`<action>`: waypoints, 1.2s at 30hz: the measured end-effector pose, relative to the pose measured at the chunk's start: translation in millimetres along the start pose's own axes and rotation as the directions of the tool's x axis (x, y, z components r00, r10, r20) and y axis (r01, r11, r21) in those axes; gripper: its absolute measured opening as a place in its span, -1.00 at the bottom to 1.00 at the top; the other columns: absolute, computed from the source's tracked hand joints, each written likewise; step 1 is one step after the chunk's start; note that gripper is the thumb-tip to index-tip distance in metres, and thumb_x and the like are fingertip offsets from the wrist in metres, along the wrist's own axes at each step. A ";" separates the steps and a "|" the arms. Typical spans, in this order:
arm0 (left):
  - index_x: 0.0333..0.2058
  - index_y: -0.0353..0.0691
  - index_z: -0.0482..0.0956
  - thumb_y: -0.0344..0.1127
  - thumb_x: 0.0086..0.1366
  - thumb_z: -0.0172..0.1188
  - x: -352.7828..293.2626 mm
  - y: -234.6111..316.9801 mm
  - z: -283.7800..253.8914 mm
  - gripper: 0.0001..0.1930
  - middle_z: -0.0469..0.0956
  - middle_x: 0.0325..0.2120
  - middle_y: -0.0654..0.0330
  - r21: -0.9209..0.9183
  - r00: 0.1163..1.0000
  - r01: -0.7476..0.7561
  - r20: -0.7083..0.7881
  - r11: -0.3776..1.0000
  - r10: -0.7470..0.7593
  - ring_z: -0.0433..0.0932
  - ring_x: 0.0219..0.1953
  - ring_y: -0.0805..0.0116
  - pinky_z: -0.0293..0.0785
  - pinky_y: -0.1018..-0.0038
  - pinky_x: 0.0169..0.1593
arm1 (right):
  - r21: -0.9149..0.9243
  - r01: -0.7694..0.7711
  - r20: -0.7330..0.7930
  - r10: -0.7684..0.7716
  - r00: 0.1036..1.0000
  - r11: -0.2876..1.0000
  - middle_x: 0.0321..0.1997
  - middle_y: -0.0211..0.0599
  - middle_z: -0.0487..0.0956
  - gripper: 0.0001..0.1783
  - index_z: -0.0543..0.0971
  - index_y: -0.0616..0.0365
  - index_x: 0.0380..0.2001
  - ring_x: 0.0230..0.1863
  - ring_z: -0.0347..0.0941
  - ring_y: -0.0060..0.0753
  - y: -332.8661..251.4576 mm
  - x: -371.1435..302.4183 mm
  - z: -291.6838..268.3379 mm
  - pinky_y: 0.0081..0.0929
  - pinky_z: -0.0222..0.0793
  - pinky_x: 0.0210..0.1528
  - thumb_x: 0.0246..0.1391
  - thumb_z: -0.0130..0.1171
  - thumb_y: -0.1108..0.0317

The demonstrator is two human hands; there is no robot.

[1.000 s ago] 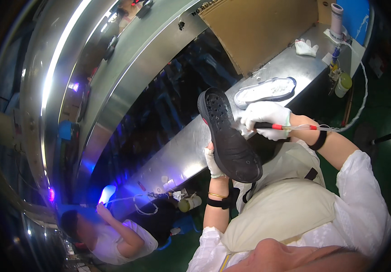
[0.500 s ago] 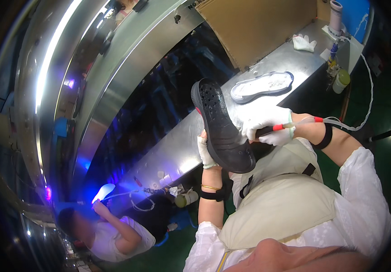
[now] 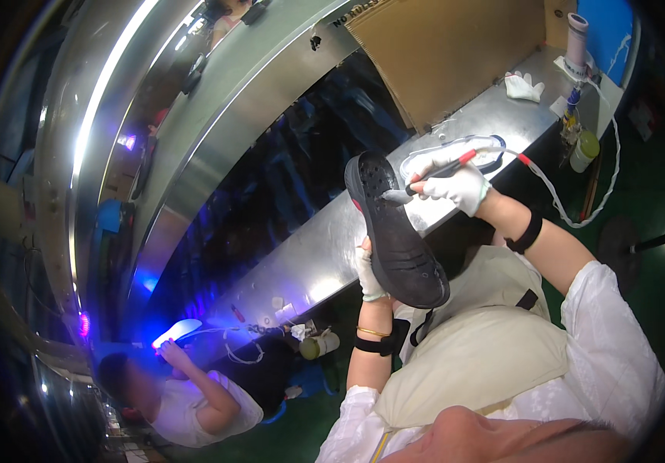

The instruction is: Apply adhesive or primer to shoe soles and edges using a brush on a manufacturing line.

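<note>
— Blue glow at far left, around a seated co-worker [image 3: 209, 401] with a bright sole-shaped piece [image 3: 178, 332] held up. Next along?

— Past a bare stretch of steel bench [image 3: 302, 262], a gloved left hand [image 3: 368, 270], clasped on the left edge of a black shoe sole [image 3: 406, 247]; thumb in sight, other fingers hidden behind, so impossible to tell their exact hold.

— And where to find that sole?

— Lifted clear of the bench, tilted, between both hands, holed end farthest away. Best to support from the edge, well away from the bristles.

— Then the brush [image 3: 442, 171]?

— Pale tip at the border of the holed area, apparently touching. Black handle gripped pen-like in the gloved right hand [image 3: 464, 187]. Probably wise to angle the bristles low, press lightly, overlap strokes, and go sparingly near the holes.

— Farther right?

— On the bench, a pale-topped second sole [image 3: 489, 144], partly behind the right hand; beyond, a loose white glove [image 3: 524, 86]; last, a looping white tube [image 3: 616, 158] from the brush. Mind its slack to avoid any tug mid-stroke.
</note>
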State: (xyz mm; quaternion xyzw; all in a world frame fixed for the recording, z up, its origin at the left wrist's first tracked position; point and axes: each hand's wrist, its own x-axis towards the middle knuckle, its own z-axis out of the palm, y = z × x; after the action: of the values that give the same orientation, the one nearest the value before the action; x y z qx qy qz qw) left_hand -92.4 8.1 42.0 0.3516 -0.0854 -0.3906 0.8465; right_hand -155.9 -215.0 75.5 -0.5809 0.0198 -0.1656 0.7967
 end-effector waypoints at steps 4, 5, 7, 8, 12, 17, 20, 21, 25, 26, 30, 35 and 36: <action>0.15 -0.24 0.33 -0.01 0.37 -0.14 1.4 -5.8 -8.5 -0.48 0.47 0.06 0.07 0.052 0.997 -0.063 0.055 0.997 0.060 0.49 0.06 0.18 0.41 0.24 0.17 | -0.150 0.174 -0.031 -0.180 0.983 0.973 -0.31 -0.39 0.61 -0.86 0.58 0.21 -0.30 -0.29 0.52 -0.63 6.9 -15.6 20.6 -0.63 0.42 -0.20 0.02 0.28 0.55; 0.14 -0.25 0.35 -0.01 0.36 -0.14 1.7 -6.5 -8.6 -0.48 0.47 0.05 0.04 0.046 0.995 -0.080 0.056 0.996 0.077 0.50 0.06 0.13 0.41 0.20 0.18 | -0.246 0.186 -0.042 -0.203 0.978 0.951 -0.24 -0.37 0.63 -0.84 0.59 0.21 -0.26 -0.22 0.52 -0.63 8.2 -19.7 24.5 -0.63 0.41 -0.14 0.04 0.26 0.55; 0.12 -0.26 0.37 -0.02 0.35 -0.14 1.6 -7.7 -6.9 -0.48 0.48 0.05 0.01 0.030 0.995 -0.087 0.055 0.996 0.085 0.50 0.06 0.10 0.42 0.18 0.17 | -0.114 0.166 -0.011 -0.168 0.986 0.980 -0.38 -0.37 0.62 -0.89 0.57 0.25 -0.33 -0.37 0.51 -0.65 11.3 -28.3 32.1 -0.66 0.43 -0.29 0.03 0.25 0.58; 0.12 -0.26 0.37 -0.02 0.35 -0.13 1.3 -8.0 -5.5 -0.49 0.48 0.05 0.02 0.020 0.996 -0.078 0.054 0.997 0.077 0.50 0.05 0.11 0.43 0.20 0.17 | -0.137 0.178 -0.031 -0.184 0.982 0.975 -0.39 -0.36 0.62 -0.89 0.57 0.25 -0.33 -0.37 0.51 -0.64 12.5 -29.6 34.8 -0.65 0.43 -0.29 0.03 0.25 0.58; 0.11 -0.25 0.38 -0.03 0.36 -0.13 1.1 -10.2 -0.5 -0.50 0.48 0.05 0.05 0.076 0.990 -0.138 0.020 0.988 0.137 0.51 0.05 0.15 0.44 0.26 0.14 | -0.239 0.246 -0.107 -0.277 0.955 0.939 -0.37 -0.34 0.62 -0.88 0.54 0.25 -0.33 -0.32 0.53 -0.60 12.5 -22.3 41.8 -0.62 0.44 -0.22 0.04 0.26 0.56; 0.11 -0.21 0.36 0.04 0.41 -0.12 1.3 -11.0 1.0 -0.51 0.48 0.01 0.13 0.101 0.992 -0.126 0.018 0.987 0.125 0.49 0.04 0.25 0.42 0.32 0.14 | -0.094 0.101 -0.154 -0.115 0.981 0.990 -0.38 -0.42 0.61 -0.89 0.59 0.18 -0.36 -0.35 0.51 -0.68 3.8 -22.3 48.4 -0.65 0.42 -0.21 0.03 0.30 0.45; 0.08 -0.22 0.39 0.02 0.40 -0.08 -0.8 -7.5 4.0 -0.53 0.52 -0.04 0.13 0.074 0.990 -0.119 0.086 0.990 0.112 0.51 -0.01 0.24 0.44 0.33 0.11 | 0.031 0.023 -0.053 -0.021 0.998 0.999 -0.41 -0.44 0.60 -0.89 0.58 0.17 -0.33 -0.44 0.44 -0.72 1.2 -37.2 46.3 -0.67 0.37 -0.35 0.05 0.28 0.44; 0.07 -0.22 0.40 0.01 0.40 -0.07 -1.8 -5.7 5.1 -0.53 0.53 -0.06 0.12 0.022 0.984 -0.116 0.136 0.993 0.112 0.52 -0.03 0.23 0.45 0.33 0.10 | 0.137 -0.081 -0.015 0.084 0.996 0.987 -0.41 -0.43 0.60 -0.90 0.58 0.17 -0.34 -0.45 0.42 -0.73 1.7 -39.9 45.0 -0.66 0.36 -0.37 0.06 0.28 0.44; -0.06 -0.29 0.50 0.04 0.36 -0.17 -1.4 -1.1 7.9 -0.49 0.58 -0.12 0.04 -0.072 0.994 -0.103 0.025 0.992 0.105 0.57 -0.10 0.20 0.49 0.28 0.05 | -0.045 0.044 -0.067 -0.047 0.997 0.998 -0.37 -0.41 0.61 -0.92 0.59 0.14 -0.34 -0.42 0.46 -0.70 7.9 -40.1 44.0 -0.65 0.38 -0.34 0.06 0.27 0.49; -0.05 -0.28 0.49 0.04 0.36 -0.16 -1.9 0.7 6.4 -0.50 0.57 -0.10 0.02 -0.120 0.996 -0.080 0.026 0.990 0.083 0.58 -0.12 0.18 0.50 0.25 0.04 | -0.286 0.297 -0.008 -0.312 0.950 0.911 -0.34 -0.36 0.62 -0.89 0.58 0.15 -0.36 -0.33 0.53 -0.57 9.2 -41.1 45.4 -0.57 0.43 -0.26 0.01 0.29 0.53; 0.05 -0.29 0.44 0.05 0.32 -0.10 0.1 14.8 -3.9 -0.46 0.53 -0.02 -0.03 -0.124 0.985 -0.172 0.008 0.977 0.174 0.54 -0.02 0.04 0.45 0.13 0.10 | -0.295 0.541 0.386 -0.420 0.822 0.788 -0.25 -0.28 0.63 -0.82 0.57 0.19 -0.38 -0.17 0.58 -0.38 -0.1 -54.3 39.2 -0.43 0.46 -0.05 -0.08 0.33 0.63; 0.14 -0.32 0.36 0.01 0.31 -0.05 -2.7 51.3 11.4 -0.42 0.47 0.07 -0.05 -0.038 0.983 -0.159 0.089 0.987 0.161 0.50 0.06 0.02 0.41 0.09 0.17 | -0.177 0.199 0.291 -0.142 0.946 0.964 -0.19 -0.29 0.63 -0.81 0.60 0.19 -0.29 -0.15 0.55 -0.49 -25.3 -62.7 14.9 -0.48 0.44 -0.05 -0.01 0.28 0.60; 0.19 -0.35 0.29 0.09 0.27 -0.04 -2.7 61.2 20.1 -0.32 0.42 0.09 -0.14 0.061 0.982 -0.187 0.045 0.980 0.185 0.47 0.07 -0.13 0.40 0.01 0.15 | -0.067 0.174 0.173 -0.161 0.972 0.982 -0.19 -0.27 0.63 -0.79 0.59 0.19 -0.26 -0.16 0.54 -0.49 -28.0 -60.4 9.2 -0.49 0.43 -0.04 0.00 0.23 0.63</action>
State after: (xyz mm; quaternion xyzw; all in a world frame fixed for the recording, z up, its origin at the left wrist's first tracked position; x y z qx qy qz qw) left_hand -65.9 26.8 97.6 0.3615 -0.1468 -0.3136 0.8657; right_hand -217.6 -196.8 94.8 -0.6242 -0.0896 -0.1821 0.7544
